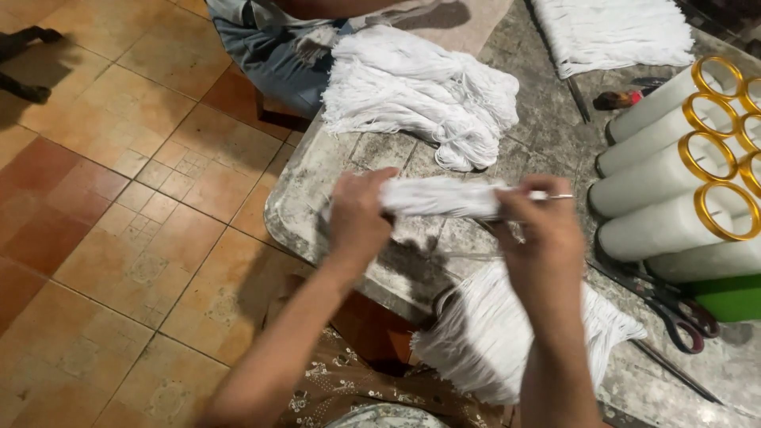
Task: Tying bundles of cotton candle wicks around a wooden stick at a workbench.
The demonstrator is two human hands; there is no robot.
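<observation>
Held level above the counter [317, 186], near its rounded front-left corner: a white thread bundle [440, 198], gripped at both ends. Left hand [358, 215] wrapped tight around the bundle's left end, grip closed on it. Right hand [539, 230] pinched narrow around the right end, where a thin metal needle-like tip [559, 196] stuck out toward the right.

Crowded all round. Behind the bundle, a big loose heap of white thread [420, 91], spilling close to the counter's back-left edge. Farther back at right, another flat layer of white strands [614, 32]. To the right, stacked white cylinders with gold rims [674, 170] lying on their sides, well within reach of the right hand, with a green block [729, 295] under them. Between cylinders and front edge, dark scissors with red-lined handles [674, 309], blades pointing left under the right wrist. Near the back, a small red-and-dark tool [622, 99]. Below the right forearm, a thick pile of white thread [491, 333] hanging over the counter's front edge onto a patterned brown lap.

Bare worn counter surface only in a patch under and left of the left hand. Beyond the left edge, open orange tiled floor [103, 182]. At top, another person's grey clothing [269, 47] pressed against the counter's far-left edge.
</observation>
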